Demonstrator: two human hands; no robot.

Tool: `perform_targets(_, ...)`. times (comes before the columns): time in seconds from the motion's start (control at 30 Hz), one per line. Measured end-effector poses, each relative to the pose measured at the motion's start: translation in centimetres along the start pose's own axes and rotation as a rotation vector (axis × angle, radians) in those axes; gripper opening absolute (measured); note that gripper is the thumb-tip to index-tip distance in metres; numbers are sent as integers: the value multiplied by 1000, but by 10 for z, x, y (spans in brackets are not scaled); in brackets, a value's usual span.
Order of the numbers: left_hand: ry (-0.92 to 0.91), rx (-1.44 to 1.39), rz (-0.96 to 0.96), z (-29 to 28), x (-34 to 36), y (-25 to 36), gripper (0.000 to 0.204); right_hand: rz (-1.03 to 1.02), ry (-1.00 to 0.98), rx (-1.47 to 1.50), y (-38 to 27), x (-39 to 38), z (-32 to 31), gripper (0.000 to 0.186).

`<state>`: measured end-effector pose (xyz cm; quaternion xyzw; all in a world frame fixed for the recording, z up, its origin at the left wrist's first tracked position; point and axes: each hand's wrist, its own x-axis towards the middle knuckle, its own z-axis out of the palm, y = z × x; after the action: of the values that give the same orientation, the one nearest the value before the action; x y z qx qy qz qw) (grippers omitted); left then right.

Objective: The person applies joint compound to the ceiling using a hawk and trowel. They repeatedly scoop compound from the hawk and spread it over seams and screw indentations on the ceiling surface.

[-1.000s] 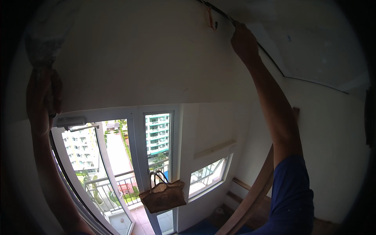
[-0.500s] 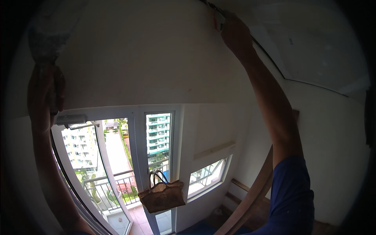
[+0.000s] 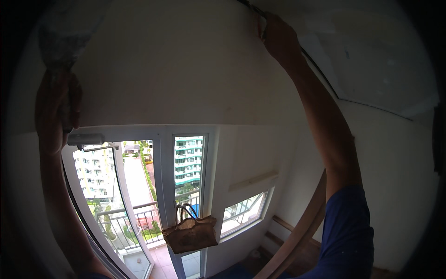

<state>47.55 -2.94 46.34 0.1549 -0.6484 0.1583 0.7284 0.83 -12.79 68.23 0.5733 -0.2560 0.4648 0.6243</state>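
Observation:
At the upper left, my left hand (image 3: 58, 109) is wrapped round the handle of a wide putty knife (image 3: 64, 44). Its blade points up and carries whitish smears. High up, right of centre, my right hand (image 3: 281, 39) is closed round a tool, mostly hidden by the fingers and too dark to name. It is raised to the dark gap (image 3: 320, 74) that runs between the pale wall (image 3: 186, 65) and the ceiling (image 3: 371, 51). Both arms are stretched upward.
Below are a glazed balcony door (image 3: 104, 186) standing ajar, with a closer (image 3: 86, 139) at its top, and a small window (image 3: 244, 211). A brown bag (image 3: 190, 235) hangs by the door frame. A long wooden plank (image 3: 297, 237) slants up beside my right arm.
My left hand and the putty knife have shifted slightly right in view. My right hand stays at the gap, its wrist turned a little. The view has moved slightly.

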Motion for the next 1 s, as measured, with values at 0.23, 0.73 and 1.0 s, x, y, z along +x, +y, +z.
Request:
perform_targets(0.23,95,-7,-52,7,-3,-1,60,-35,11,-63,-21,20,1,33)
perform_targets(0.73,-113,-155,-38,2,2,14,44,-1,-13,-61,-50,38,-8,33)
perform_targets(1.0,-86,-202,31,19,3,28,38,37,-65,-84,-45,36,-9,29)
